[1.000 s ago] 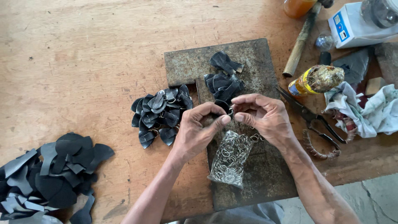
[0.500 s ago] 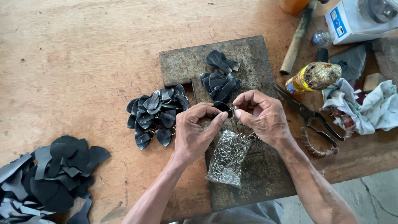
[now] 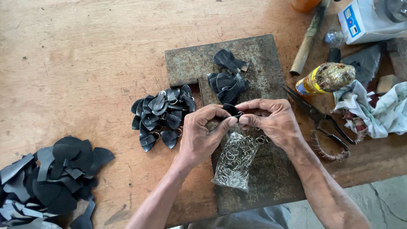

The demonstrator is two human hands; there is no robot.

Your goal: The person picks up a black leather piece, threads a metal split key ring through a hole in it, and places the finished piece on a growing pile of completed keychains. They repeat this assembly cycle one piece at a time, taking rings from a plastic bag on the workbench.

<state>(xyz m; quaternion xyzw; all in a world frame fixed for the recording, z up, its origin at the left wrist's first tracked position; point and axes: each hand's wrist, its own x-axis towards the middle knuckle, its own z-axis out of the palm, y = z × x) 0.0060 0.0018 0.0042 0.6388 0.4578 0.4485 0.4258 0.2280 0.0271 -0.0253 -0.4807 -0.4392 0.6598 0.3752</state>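
Between our 2 hands, over the dark metal slab (image 3: 258,55), sits a small black leather piece (image 3: 232,110) with a metal ring (image 3: 240,114) at its edge. We pinch it from both sides: our left hand (image 3: 202,135) closes thumb and forefinger on the leather, and our right hand (image 3: 271,118) closes its fingertips on the ring end. Just below our hands lies a clear bag of metal rings (image 3: 234,161) on the slab. Above them, 2 small clusters of black pieces (image 3: 228,78) rest on the slab. Left of our left hand, a heap of ringed black pieces (image 3: 161,116) lies on the wooden table (image 3: 76,55). Farther left sits a pile of larger black scraps (image 3: 55,174). Right of the slab lie pliers (image 3: 322,121), a bottle (image 3: 324,78) and a crumpled rag (image 3: 377,110).
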